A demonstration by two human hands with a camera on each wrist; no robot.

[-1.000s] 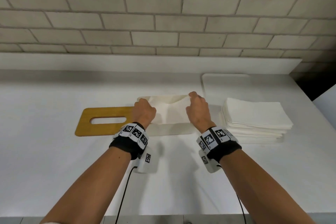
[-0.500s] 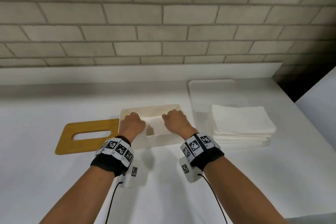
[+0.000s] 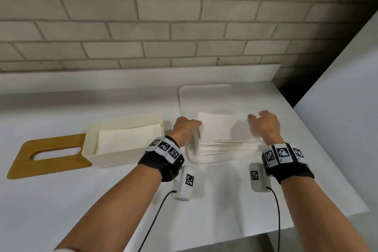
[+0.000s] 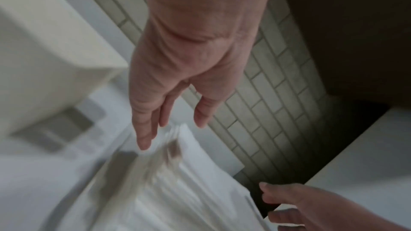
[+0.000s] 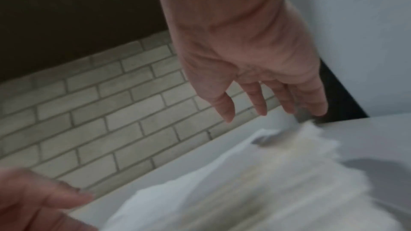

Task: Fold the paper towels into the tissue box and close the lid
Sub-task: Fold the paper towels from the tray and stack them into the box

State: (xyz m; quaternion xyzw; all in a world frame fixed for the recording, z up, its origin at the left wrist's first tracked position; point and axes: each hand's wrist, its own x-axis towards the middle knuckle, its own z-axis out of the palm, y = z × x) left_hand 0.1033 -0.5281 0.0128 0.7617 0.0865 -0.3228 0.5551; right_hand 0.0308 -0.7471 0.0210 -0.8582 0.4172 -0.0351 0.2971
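Observation:
A cream tissue box [image 3: 106, 155] stands open on the white counter, with a folded paper towel [image 3: 126, 137] lying inside it. Its wooden lid [image 3: 26, 161] with an oval slot lies flat to the box's left. A stack of white paper towels [image 3: 221, 129] sits on a white tray [image 3: 184, 96] to the right. My left hand [image 3: 188, 127] hovers at the stack's left edge, fingers straight and relaxed [image 4: 144, 129], holding nothing. My right hand [image 3: 263, 122] hovers at the stack's right edge, fingers loose [image 5: 260, 104] above the towels [image 5: 255, 182].
A brick wall [image 3: 184, 26] with a white ledge runs behind the counter. A white panel [image 3: 337, 108] rises at the right past a dark gap. Cables trail from both wrist cameras over the counter's front part.
Both hands left the tissue box, where they pressed a towel down, and moved right to the two sides of the towel stack. The head view swung right and closer.

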